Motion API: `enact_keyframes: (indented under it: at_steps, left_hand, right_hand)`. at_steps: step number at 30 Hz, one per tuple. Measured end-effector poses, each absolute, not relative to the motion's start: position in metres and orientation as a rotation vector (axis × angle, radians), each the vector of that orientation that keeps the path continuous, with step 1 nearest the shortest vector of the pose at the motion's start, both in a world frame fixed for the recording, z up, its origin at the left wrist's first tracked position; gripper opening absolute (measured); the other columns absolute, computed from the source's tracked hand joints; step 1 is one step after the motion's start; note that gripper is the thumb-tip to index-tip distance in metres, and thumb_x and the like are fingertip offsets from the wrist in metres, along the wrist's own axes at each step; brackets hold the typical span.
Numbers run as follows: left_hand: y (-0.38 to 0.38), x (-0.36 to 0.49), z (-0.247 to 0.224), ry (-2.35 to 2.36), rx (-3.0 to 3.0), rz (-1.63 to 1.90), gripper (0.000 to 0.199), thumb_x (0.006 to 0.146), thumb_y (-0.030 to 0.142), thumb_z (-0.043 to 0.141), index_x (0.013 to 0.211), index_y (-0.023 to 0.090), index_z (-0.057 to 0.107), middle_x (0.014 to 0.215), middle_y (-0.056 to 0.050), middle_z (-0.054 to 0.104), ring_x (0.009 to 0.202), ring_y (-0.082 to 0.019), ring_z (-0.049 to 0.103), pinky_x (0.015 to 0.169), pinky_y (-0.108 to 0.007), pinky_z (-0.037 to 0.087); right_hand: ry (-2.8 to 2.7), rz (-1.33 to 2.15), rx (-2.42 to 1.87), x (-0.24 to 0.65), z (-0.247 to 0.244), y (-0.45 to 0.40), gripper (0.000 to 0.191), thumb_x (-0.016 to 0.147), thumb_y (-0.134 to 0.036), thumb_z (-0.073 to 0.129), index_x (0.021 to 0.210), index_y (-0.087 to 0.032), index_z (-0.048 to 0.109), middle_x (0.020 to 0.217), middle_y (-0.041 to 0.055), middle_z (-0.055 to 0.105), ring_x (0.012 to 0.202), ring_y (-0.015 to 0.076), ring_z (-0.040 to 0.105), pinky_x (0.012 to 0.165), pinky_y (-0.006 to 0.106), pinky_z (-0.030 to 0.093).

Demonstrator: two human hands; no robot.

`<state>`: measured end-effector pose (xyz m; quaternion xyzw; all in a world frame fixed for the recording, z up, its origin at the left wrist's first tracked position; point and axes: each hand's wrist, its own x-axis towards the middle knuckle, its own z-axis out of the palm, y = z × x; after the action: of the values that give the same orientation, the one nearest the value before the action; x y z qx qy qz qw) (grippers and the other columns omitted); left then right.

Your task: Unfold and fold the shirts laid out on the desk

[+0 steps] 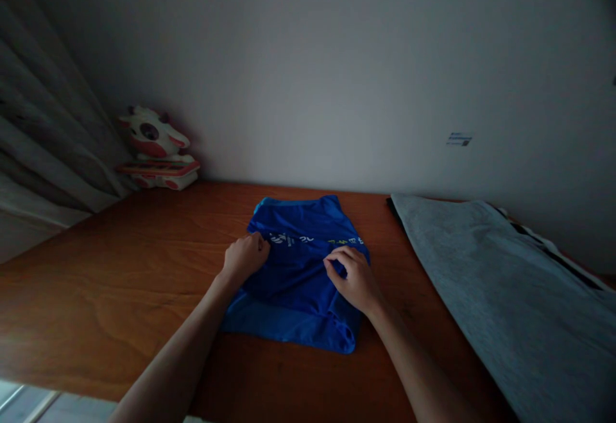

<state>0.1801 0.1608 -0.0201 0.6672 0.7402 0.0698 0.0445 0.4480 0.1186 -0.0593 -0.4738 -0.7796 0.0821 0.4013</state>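
One blue cloth [298, 282] lies in the middle of the counter [120, 269], its far side near the back edge, its near side short of the front edge. It carries one row of printed marks, mostly white; a lighter band runs along its near side. Two hands are at it: the left hand [246, 257] at its left side, fingers curled in; the right hand [353, 276] over its right part, thumb and forefinger nearly meeting. Whether either grasps fabric, I cannot tell. A narrow strip of wood separates it from one gray cloth [491, 275], which spans the right side from the back edge forward. Leftward, a wide stretch of wood reaches one cow toy [158, 147] at the back left corner, beside a curtain [38, 128].
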Motion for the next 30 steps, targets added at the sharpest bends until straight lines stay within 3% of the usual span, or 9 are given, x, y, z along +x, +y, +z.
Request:
enact_keyframes:
  at_steps: [3,5,8,12,15,18,21,25,30]
  left_hand:
    - [0.159,0.185,-0.021,2.27,2.071,0.352,0.035,0.098,0.045,0.042,0.112,0.02,0.063,0.105,-0.014,0.077,0.096,-0.032,0.074,0.079,-0.038,0.052]
    - [0.157,0.184,-0.021,2.321,2.074,0.325,0.051,0.095,0.059,0.045,0.119,0.016,0.06,0.105,-0.018,0.076,0.098,-0.036,0.073,0.081,-0.041,0.053]
    - [0.154,0.178,-0.02,2.336,2.047,0.124,0.066,0.092,0.073,0.04,0.106,0.014,0.067,0.097,-0.022,0.076,0.098,-0.041,0.073,0.081,-0.046,0.054]
    - [0.157,0.175,-0.02,2.169,2.118,0.041,0.049,0.1,0.054,0.036,0.09,0.02,0.07,0.099,-0.016,0.077,0.096,-0.033,0.073,0.082,-0.041,0.052]
    - [0.16,0.18,-0.02,2.172,2.042,0.308,0.038,0.101,0.042,0.039,0.084,0.021,0.066,0.089,-0.01,0.074,0.088,-0.027,0.073,0.079,-0.034,0.05]
    - [0.157,0.192,-0.019,1.984,1.916,0.881,0.042,0.102,0.047,0.035,0.077,0.022,0.058,0.076,-0.005,0.067,0.078,-0.023,0.068,0.073,-0.03,0.048]
    - [0.144,0.209,-0.018,1.566,2.117,1.212,0.04,0.103,0.047,0.035,0.08,0.022,0.057,0.088,-0.007,0.067,0.095,-0.024,0.064,0.088,-0.034,0.049]
    - [0.119,0.23,-0.016,0.992,2.655,0.703,0.03,0.099,0.043,0.045,0.087,0.024,0.065,0.101,-0.008,0.069,0.112,-0.029,0.058,0.106,-0.045,0.043]
    - [0.11,0.237,-0.013,0.811,2.567,0.52,0.028,0.096,0.03,0.044,0.109,0.033,0.069,0.116,-0.003,0.072,0.114,-0.025,0.064,0.105,-0.038,0.049]
  right_hand:
    - [-1.961,0.243,-1.183,0.449,-0.057,0.118,0.015,0.097,-0.029,0.055,0.093,-0.025,0.069,0.097,0.0053,0.073,0.098,0.0232,0.068,0.092,0.04,0.048]
    - [-1.957,0.269,-1.174,0.449,-0.059,0.118,0.014,0.097,-0.028,0.056,0.092,-0.025,0.068,0.097,0.005,0.073,0.097,0.023,0.068,0.092,0.039,0.047]
    - [-1.936,0.308,-1.171,0.45,-0.063,0.119,0.014,0.097,-0.028,0.055,0.091,-0.025,0.068,0.095,0.0041,0.073,0.095,0.0226,0.068,0.091,0.039,0.047]
    - [-1.91,0.339,-1.166,0.451,-0.066,0.12,0.016,0.097,-0.029,0.055,0.09,-0.025,0.067,0.093,0.0038,0.073,0.093,0.0228,0.068,0.089,0.039,0.048]
    - [-1.901,0.356,-1.169,0.451,-0.066,0.121,0.017,0.098,-0.031,0.054,0.089,-0.025,0.068,0.092,0.0042,0.073,0.092,0.0233,0.068,0.089,0.039,0.049]
    - [-1.84,0.406,-1.174,0.45,-0.065,0.12,0.018,0.097,-0.036,0.054,0.091,-0.026,0.068,0.094,0.0049,0.074,0.094,0.0239,0.068,0.089,0.04,0.049]
    - [-1.705,0.528,-1.169,0.45,-0.063,0.118,0.025,0.096,-0.046,0.057,0.102,-0.025,0.068,0.097,0.0056,0.074,0.095,0.0237,0.069,0.089,0.038,0.052]
    - [-1.669,0.776,-1.143,0.449,-0.06,0.114,0.04,0.093,-0.058,0.058,0.111,-0.024,0.066,0.1,0.0055,0.074,0.094,0.023,0.07,0.085,0.034,0.054]
    - [-1.655,0.756,-1.299,0.447,-0.066,0.116,0.041,0.085,-0.062,0.066,0.087,-0.022,0.064,0.079,0.0021,0.069,0.075,0.0207,0.065,0.069,0.029,0.051]
